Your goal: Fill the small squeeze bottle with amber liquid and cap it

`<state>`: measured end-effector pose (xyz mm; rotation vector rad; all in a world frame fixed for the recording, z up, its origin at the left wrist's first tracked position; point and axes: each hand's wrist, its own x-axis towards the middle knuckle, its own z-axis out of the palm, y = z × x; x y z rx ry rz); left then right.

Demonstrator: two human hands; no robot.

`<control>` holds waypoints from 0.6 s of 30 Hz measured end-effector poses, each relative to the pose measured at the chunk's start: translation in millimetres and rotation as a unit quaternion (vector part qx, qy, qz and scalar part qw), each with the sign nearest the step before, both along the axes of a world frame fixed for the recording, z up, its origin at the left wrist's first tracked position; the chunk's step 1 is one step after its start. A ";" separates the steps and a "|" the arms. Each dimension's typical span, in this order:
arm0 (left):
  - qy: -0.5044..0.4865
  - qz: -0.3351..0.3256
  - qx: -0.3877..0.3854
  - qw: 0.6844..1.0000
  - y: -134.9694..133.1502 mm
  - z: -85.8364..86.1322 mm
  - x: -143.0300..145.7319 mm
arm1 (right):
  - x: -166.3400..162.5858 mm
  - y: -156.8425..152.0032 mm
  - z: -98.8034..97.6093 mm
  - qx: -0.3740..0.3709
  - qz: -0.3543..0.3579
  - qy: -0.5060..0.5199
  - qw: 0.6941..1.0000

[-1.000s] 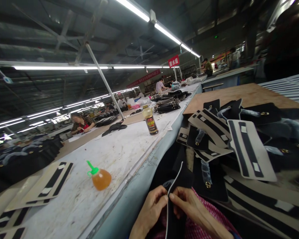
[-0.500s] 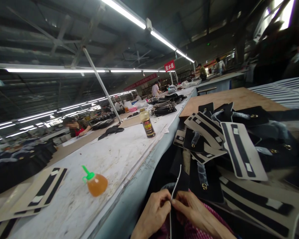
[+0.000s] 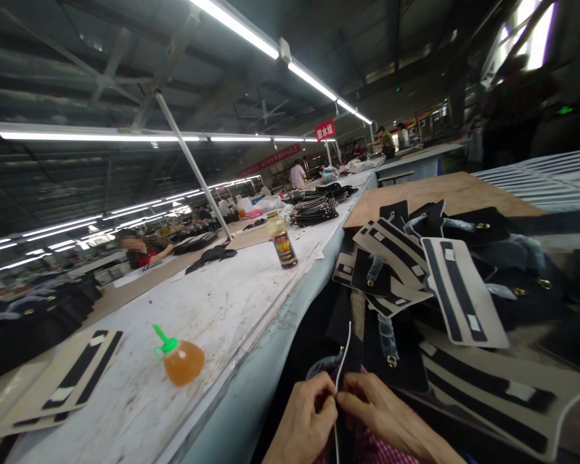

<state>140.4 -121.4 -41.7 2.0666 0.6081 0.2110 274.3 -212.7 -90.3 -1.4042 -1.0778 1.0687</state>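
Both hands pinch the black panel by its white edge, low beside the counter: left hand and right hand meet there. It looks thin, light and bendy, best held along that edge.

Amber bottle with green cap; black, white-edged panel

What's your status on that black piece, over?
Left hand and right hand both pinching the black piece at its white edge, over the lap. Glue bottle off left on the table, apart.
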 end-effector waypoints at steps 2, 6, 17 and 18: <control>0.005 0.002 0.013 1.000 -2.8 0.4 1.6 | 1.0 -1.2 1.1 -0.004 -0.005 -0.001 1.000; 0.022 0.004 0.050 0.998 -6.5 -0.2 2.9 | 1.3 0.8 -0.7 -0.007 -0.011 -0.009 1.000; 0.034 0.000 0.044 0.998 -0.3 -6.3 1.0 | 2.3 10.0 -8.3 0.011 -0.005 0.045 0.999; 0.032 0.000 0.035 0.999 2.1 -5.9 1.2 | 1.3 9.4 -7.1 0.019 -0.001 0.063 0.998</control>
